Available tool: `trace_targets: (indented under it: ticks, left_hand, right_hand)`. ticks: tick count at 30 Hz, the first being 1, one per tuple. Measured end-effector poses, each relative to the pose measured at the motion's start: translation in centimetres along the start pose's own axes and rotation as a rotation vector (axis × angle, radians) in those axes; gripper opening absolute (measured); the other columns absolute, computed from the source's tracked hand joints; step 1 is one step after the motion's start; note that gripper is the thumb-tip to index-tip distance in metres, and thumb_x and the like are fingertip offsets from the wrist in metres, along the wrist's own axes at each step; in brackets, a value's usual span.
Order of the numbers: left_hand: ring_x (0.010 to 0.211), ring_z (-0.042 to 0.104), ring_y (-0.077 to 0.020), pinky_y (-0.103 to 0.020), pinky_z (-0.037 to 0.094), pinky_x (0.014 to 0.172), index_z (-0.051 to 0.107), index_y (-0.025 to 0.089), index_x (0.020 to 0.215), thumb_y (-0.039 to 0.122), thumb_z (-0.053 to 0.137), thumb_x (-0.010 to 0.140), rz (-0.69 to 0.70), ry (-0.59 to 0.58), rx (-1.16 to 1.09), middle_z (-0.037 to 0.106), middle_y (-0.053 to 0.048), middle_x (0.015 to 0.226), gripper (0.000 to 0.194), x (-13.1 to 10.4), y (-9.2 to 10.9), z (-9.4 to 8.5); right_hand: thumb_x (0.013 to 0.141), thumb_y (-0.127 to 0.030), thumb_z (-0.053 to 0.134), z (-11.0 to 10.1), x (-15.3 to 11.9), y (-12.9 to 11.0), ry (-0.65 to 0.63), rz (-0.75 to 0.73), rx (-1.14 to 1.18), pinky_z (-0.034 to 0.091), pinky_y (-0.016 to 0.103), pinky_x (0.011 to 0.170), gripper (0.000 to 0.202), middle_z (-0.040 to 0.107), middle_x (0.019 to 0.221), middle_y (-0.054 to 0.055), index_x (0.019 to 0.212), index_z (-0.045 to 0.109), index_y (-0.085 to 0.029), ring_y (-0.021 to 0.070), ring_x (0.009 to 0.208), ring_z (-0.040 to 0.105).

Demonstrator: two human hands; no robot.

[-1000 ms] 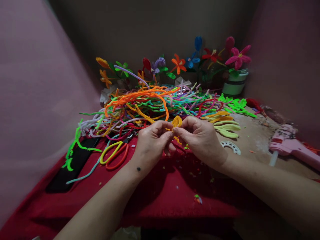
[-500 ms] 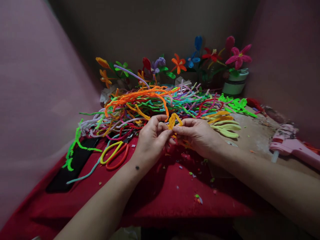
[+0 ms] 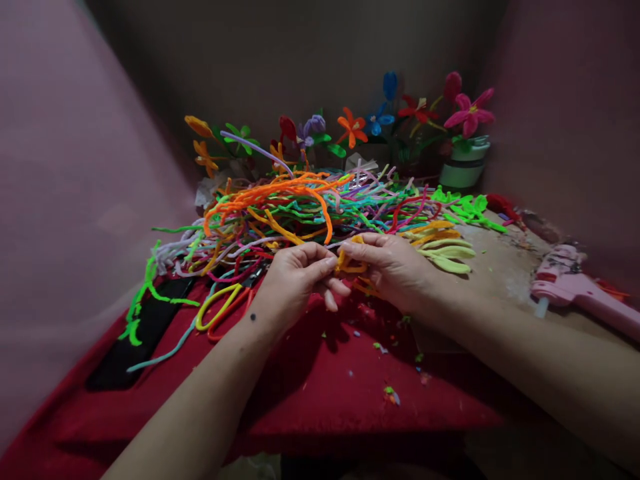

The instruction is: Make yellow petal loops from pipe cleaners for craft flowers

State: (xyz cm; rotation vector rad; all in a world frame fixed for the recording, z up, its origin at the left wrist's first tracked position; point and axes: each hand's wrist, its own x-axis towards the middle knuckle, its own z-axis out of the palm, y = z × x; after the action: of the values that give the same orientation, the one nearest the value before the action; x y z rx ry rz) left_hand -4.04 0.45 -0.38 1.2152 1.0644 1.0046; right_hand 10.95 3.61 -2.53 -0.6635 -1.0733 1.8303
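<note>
Yellow strip (image 3: 352,269) between left grip (image 3: 301,271) and right (image 3: 397,264)

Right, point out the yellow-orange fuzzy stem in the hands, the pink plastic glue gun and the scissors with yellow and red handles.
Yellow-orange fuzzy stem (image 3: 342,262), head view: its bent part.
Pink plastic glue gun (image 3: 567,288), head view: its body.
Scissors with yellow and red handles (image 3: 237,289), head view: the yellow handle.

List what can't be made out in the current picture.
All in the head view:
Yellow-orange pipe cleaner: partly hidden by the right hand.
Scissors: part of the orange handle hidden behind the left wrist.
Pink glue gun: one end cut off by the right edge.
Scraps on the red cloth: too small to identify.
</note>
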Motion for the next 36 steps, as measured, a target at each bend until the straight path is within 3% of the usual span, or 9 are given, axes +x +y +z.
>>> trace_targets:
  ticks: [6, 11, 16, 20, 22, 25, 29, 32, 36]
  left_hand:
    - [0.032, 0.054, -0.0148, -0.021, 0.04, 0.033, 0.049, 0.014, 0.069, 0.017, 0.056, 0.069, -0.128, 0.041, -0.057, 0.063, -0.006, 0.047, 0.008, 0.4, 0.2, -0.1]
    - [0.026, 0.044, -0.01, -0.019, 0.034, 0.03, 0.048, 0.016, 0.066, 0.02, 0.055, 0.07, -0.111, 0.11, 0.108, 0.062, -0.003, 0.045, 0.009, 0.4, 0.3, -0.4]
    - [0.03, 0.043, -0.0074, -0.018, 0.032, 0.033, 0.048, 0.016, 0.066, 0.022, 0.057, 0.072, 0.013, 0.232, 0.327, 0.056, 0.002, 0.043, 0.012, 0.5, 0.3, -0.8]
    - [0.044, 0.051, -0.007, -0.018, 0.039, 0.043, 0.054, 0.016, 0.084, 0.025, 0.062, 0.072, 0.292, 0.392, 0.495, 0.061, 0.002, 0.066, 0.017, 0.2, 0.1, -0.4]
    - [0.05, 0.053, -0.0077, -0.019, 0.041, 0.048, 0.056, 0.017, 0.092, 0.028, 0.062, 0.074, 0.364, 0.345, 0.552, 0.063, 0.0, 0.074, 0.022, 0.0, -0.1, 0.0]
    - [0.06, 0.058, -0.011, -0.02, 0.044, 0.054, 0.058, 0.017, 0.092, 0.03, 0.061, 0.075, 0.341, 0.21, 0.566, 0.065, -0.002, 0.077, 0.022, -0.1, -0.5, 0.5]
    - [0.062, 0.057, -0.0112, -0.021, 0.045, 0.058, 0.06, 0.017, 0.084, 0.028, 0.062, 0.074, 0.362, 0.192, 0.678, 0.065, -0.001, 0.073, 0.015, 0.0, -0.8, 0.4]
    - [0.053, 0.056, -0.0095, -0.02, 0.043, 0.052, 0.061, 0.017, 0.079, 0.026, 0.062, 0.074, 0.344, 0.15, 0.682, 0.062, 0.002, 0.064, 0.011, -0.1, -0.6, 0.3]
    - [0.039, 0.052, -0.0088, -0.017, 0.039, 0.038, 0.056, 0.017, 0.072, 0.025, 0.061, 0.074, 0.197, 0.097, 0.519, 0.054, 0.005, 0.047, 0.009, -0.4, -0.3, 0.5]
  right_hand:
    - [0.062, -0.028, 0.074, -0.1, 0.2, 0.5, 0.044, -0.054, 0.048, 0.044, 0.025, 0.06, 0.019, 0.061, 0.061, -0.001, 0.066, 0.06, -0.015, 0.0103, 0.057, 0.055]
    - [0.065, -0.027, 0.072, -0.4, 0.2, 0.5, 0.04, -0.077, -0.037, 0.044, 0.025, 0.059, 0.016, 0.063, 0.064, 0.001, 0.068, 0.064, -0.014, 0.0106, 0.058, 0.056]
    - [0.065, -0.03, 0.072, -0.4, 0.1, 0.4, 0.087, -0.071, -0.121, 0.04, 0.022, 0.05, 0.018, 0.062, 0.062, 0.002, 0.069, 0.066, -0.013, 0.0091, 0.052, 0.053]
    - [0.063, -0.031, 0.072, -0.3, 0.0, 0.2, 0.166, -0.099, -0.195, 0.035, 0.019, 0.043, 0.02, 0.06, 0.059, 0.001, 0.069, 0.066, -0.013, 0.0071, 0.048, 0.049]
    - [0.064, -0.032, 0.071, -0.2, -0.2, 0.1, 0.148, -0.089, -0.21, 0.035, 0.019, 0.043, 0.02, 0.059, 0.059, 0.0, 0.069, 0.066, -0.014, 0.007, 0.048, 0.048]
    - [0.063, -0.034, 0.072, 0.0, -0.5, 0.1, 0.119, -0.069, -0.216, 0.035, 0.02, 0.044, 0.022, 0.058, 0.057, -0.001, 0.066, 0.064, -0.014, 0.0067, 0.047, 0.046]
    - [0.064, -0.032, 0.071, -0.1, -0.4, 0.1, 0.121, -0.105, -0.185, 0.039, 0.021, 0.048, 0.02, 0.062, 0.061, 0.0, 0.072, 0.066, -0.014, 0.0081, 0.051, 0.051]
    - [0.066, -0.032, 0.069, -0.3, -0.2, 0.2, 0.122, -0.151, -0.187, 0.041, 0.022, 0.051, 0.018, 0.064, 0.062, 0.001, 0.07, 0.067, -0.014, 0.0085, 0.052, 0.052]
    - [0.066, -0.031, 0.069, -0.3, -0.2, 0.0, 0.113, -0.169, -0.15, 0.041, 0.023, 0.052, 0.017, 0.062, 0.059, 0.0, 0.066, 0.065, -0.015, 0.009, 0.051, 0.052]
